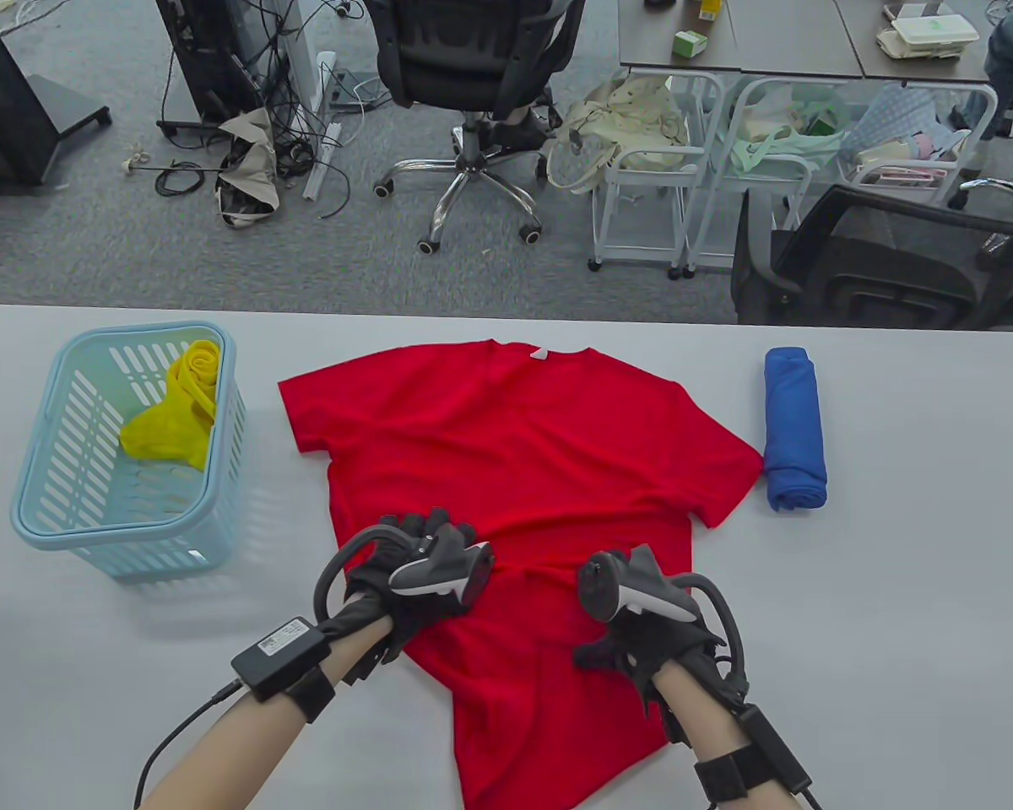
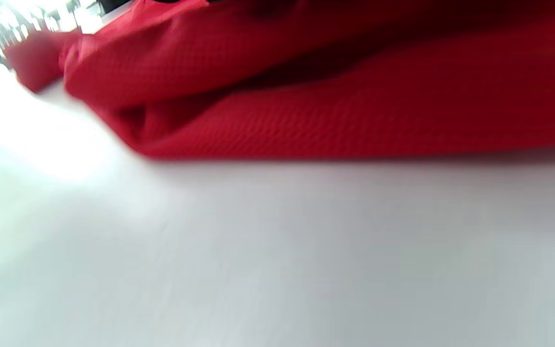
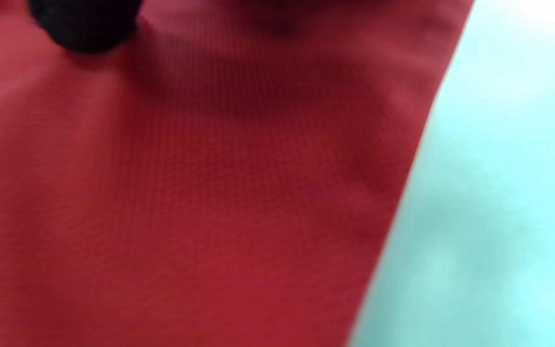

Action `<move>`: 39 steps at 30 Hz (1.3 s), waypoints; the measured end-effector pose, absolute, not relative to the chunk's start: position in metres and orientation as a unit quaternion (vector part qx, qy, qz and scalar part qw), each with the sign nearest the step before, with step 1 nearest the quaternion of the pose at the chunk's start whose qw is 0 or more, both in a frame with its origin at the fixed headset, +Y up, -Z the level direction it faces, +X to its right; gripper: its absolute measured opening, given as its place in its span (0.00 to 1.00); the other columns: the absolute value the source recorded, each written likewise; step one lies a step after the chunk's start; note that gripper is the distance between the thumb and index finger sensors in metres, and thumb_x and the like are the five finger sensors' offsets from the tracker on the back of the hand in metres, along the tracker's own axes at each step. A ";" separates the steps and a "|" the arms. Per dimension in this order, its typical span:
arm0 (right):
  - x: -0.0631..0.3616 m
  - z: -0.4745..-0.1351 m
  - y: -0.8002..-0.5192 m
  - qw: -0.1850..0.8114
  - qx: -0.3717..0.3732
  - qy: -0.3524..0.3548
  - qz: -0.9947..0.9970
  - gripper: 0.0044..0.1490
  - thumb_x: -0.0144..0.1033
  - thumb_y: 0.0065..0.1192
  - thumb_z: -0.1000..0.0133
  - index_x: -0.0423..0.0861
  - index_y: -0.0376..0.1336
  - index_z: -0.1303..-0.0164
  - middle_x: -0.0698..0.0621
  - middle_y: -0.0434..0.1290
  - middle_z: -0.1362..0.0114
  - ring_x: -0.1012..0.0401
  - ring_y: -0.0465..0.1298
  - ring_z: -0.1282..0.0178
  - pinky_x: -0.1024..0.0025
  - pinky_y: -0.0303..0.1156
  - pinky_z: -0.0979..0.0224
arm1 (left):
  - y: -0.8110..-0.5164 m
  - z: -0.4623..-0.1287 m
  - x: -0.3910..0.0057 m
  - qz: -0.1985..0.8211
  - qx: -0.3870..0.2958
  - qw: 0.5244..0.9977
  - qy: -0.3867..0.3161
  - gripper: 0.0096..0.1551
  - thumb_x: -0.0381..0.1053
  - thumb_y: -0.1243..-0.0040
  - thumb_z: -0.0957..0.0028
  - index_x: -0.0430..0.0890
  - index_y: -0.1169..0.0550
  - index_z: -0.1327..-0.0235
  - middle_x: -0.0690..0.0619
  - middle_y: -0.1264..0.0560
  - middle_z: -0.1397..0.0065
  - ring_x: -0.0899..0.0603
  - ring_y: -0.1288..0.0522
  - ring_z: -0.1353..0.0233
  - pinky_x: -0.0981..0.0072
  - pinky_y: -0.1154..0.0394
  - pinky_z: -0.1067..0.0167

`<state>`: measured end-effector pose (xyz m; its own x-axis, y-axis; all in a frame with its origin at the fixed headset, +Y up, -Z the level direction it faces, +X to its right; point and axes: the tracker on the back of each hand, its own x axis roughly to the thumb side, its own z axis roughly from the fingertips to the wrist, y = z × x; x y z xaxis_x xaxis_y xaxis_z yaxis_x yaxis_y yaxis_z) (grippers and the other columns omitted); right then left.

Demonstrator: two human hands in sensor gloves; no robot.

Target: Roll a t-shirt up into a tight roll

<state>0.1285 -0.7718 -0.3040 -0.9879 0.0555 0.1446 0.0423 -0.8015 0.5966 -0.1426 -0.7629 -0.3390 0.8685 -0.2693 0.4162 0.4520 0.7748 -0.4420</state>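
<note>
Left hand is lying on the red t-shirt at the shirt's left side edge, near the table's front edge. Its fingers are resting on the cloth, slightly bent; whether the grip is pinching fabric or only pressing it cannot be told from the table view. In the left wrist view the shirt is showing a bunched, lifted fold along its edge, sitting on the table; no fingers are showing clearly there.

Right hand is lying on the shirt's lower right part, fingers hidden under the tracker and glove; its grip state cannot be told either. In the right wrist view one dark fingertip is touching the red cloth, with the shirt's side edge running diagonally beside bare table.

The t-shirt is lying mostly flat at the middle of the table, collar towards the far edge, hem hanging at the front edge, sleeves spread left and right. A crease is running across the cloth between the two hands.

A blue rolled cloth is lying just beside the right sleeve, towards the table's right edge. A light blue basket is standing near the left edge, holding a yellow cloth.
</note>
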 end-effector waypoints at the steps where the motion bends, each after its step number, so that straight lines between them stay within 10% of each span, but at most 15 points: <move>1: 0.135 -0.309 -0.772 0.010 0.061 0.306 0.950 0.59 0.62 0.54 0.41 0.52 0.29 0.14 0.43 0.27 0.12 0.42 0.32 0.11 0.38 0.43 0.19 | -0.761 -0.339 -0.161 -0.179 -0.308 0.919 -0.165 0.65 0.78 0.60 0.65 0.53 0.70 0.24 0.45 0.65 0.12 0.35 0.56 0.13 0.39 0.48 0.19; 7: 0.152 -0.322 -0.774 0.059 0.012 0.280 0.958 0.54 0.58 0.52 0.38 0.51 0.31 0.13 0.44 0.29 0.12 0.43 0.32 0.11 0.38 0.41 0.19 | -0.750 -0.328 -0.239 -0.303 -0.348 0.882 -0.092 0.71 0.79 0.48 0.69 0.57 0.71 0.25 0.45 0.64 0.12 0.35 0.54 0.13 0.39 0.45 0.19; 13: 0.131 -0.313 -0.760 -0.008 0.029 0.238 0.971 0.48 0.51 0.52 0.36 0.50 0.37 0.12 0.41 0.34 0.11 0.39 0.39 0.11 0.38 0.45 0.19 | -0.710 -0.327 -0.223 -0.175 -0.253 0.947 -0.091 0.47 0.64 0.51 0.46 0.62 0.57 0.19 0.47 0.56 0.10 0.39 0.45 0.13 0.42 0.40 0.20; 16: 0.115 -0.302 -0.752 -0.002 0.069 0.229 0.971 0.50 0.55 0.53 0.38 0.50 0.39 0.12 0.41 0.36 0.10 0.39 0.42 0.11 0.38 0.46 0.19 | -0.713 -0.335 -0.193 -0.081 -0.218 0.969 -0.083 0.39 0.65 0.54 0.46 0.59 0.43 0.20 0.50 0.33 0.19 0.52 0.21 0.38 0.58 0.24 0.34; 22: 0.111 -0.295 -0.771 -0.027 0.111 0.285 0.952 0.56 0.62 0.50 0.40 0.52 0.30 0.13 0.43 0.30 0.11 0.40 0.36 0.12 0.39 0.43 0.19 | -0.759 -0.324 -0.171 -0.227 -0.190 0.948 -0.120 0.50 0.74 0.62 0.57 0.56 0.50 0.20 0.50 0.43 0.16 0.52 0.28 0.31 0.52 0.31 0.26; 28: 0.124 -0.315 -0.775 0.034 0.062 0.281 0.957 0.50 0.56 0.48 0.37 0.53 0.31 0.13 0.44 0.29 0.11 0.43 0.33 0.11 0.39 0.42 0.19 | -0.756 -0.294 -0.216 -0.286 -0.348 0.870 -0.201 0.75 0.79 0.44 0.69 0.54 0.68 0.22 0.43 0.68 0.13 0.36 0.54 0.13 0.38 0.44 0.20; 35: 0.125 -0.317 -0.776 0.042 0.060 0.279 0.957 0.51 0.55 0.49 0.36 0.52 0.32 0.12 0.43 0.28 0.11 0.42 0.32 0.11 0.38 0.41 0.19 | -0.727 -0.299 -0.221 -0.135 -0.283 0.936 -0.163 0.53 0.73 0.49 0.54 0.63 0.55 0.19 0.49 0.57 0.09 0.38 0.48 0.11 0.39 0.43 0.20; 39: 0.126 -0.315 -0.771 0.030 0.058 0.265 0.962 0.50 0.53 0.52 0.37 0.52 0.35 0.12 0.43 0.33 0.11 0.41 0.36 0.11 0.38 0.43 0.19 | -0.761 -0.313 -0.198 -0.026 -0.322 0.934 -0.153 0.48 0.76 0.62 0.54 0.65 0.55 0.19 0.51 0.56 0.09 0.37 0.52 0.12 0.38 0.46 0.19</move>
<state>0.1264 -0.7713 -0.3148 -0.9914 0.0893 0.0954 -0.0278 -0.8577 0.5134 -0.1977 -0.7612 -0.3135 0.9516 0.0499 0.3033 0.1475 0.7916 -0.5929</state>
